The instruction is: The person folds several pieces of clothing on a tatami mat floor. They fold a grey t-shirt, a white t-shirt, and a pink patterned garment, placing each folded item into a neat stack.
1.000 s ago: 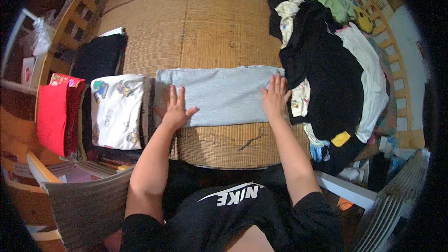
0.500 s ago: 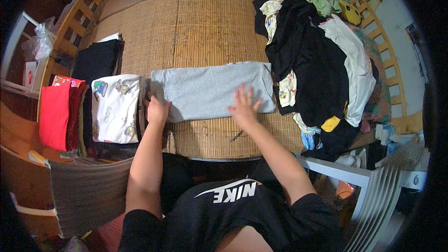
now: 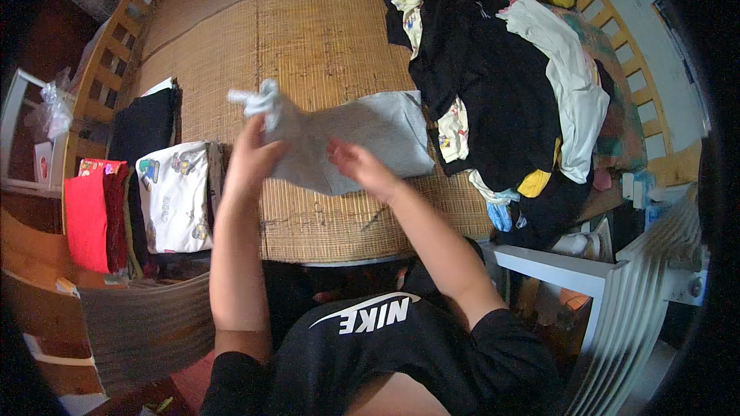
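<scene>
A grey folded garment (image 3: pixel 370 135) lies on the woven mat in front of me, its left end lifted and bunched. My left hand (image 3: pixel 258 150) is closed on that raised end, and cloth sticks up above the fingers. Over the garment's middle, my right hand (image 3: pixel 361 168) has its fingers apart, slightly curled, palm turned to the left. It holds nothing; whether it touches the cloth I cannot tell. The garment's right end stays flat on the mat.
Left of the mat stand folded stacks: a white printed garment (image 3: pixel 173 196), red clothes (image 3: pixel 86 219) and black clothes (image 3: pixel 142 127). A loose heap of black clothes (image 3: pixel 493 100) covers the right side, with a white garment (image 3: pixel 574 85) on it. Wooden rails (image 3: pixel 116 46) edge the bed.
My left hand has gripped and raised the grey garment's left end, which lay flat before. The right hand has moved left from the garment's right part toward its middle. The view has shifted slightly.
</scene>
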{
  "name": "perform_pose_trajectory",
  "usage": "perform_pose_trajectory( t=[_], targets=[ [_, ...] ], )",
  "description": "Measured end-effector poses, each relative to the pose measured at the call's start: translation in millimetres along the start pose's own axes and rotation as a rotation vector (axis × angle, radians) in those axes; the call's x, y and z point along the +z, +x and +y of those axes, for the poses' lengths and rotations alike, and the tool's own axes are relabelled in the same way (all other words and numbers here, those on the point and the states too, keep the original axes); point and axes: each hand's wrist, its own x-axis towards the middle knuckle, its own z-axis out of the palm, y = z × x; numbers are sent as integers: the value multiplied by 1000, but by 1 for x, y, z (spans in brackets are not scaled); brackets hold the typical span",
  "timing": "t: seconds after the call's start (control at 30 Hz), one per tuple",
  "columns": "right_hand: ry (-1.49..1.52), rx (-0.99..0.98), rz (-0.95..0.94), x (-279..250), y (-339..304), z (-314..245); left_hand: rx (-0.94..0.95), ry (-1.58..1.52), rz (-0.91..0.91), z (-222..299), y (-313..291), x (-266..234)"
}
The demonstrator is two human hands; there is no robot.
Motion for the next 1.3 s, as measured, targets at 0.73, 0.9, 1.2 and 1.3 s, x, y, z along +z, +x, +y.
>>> perform_pose_trajectory(
  t=[0.73,0.9,1.2,1.3],
  targets=[
    [-488,160,660,-144,5,4,-195,354,295,-160,10,72],
    [-505,127,598,-144,7,12,-242,352,159,-152,18,60],
    [-723,47,611,-67,24,41,-96,853,3,-114,-8,-22],
    [-772,145,533,-52,13,26,-219,918,-158,-117,-24,-22]
  ],
)
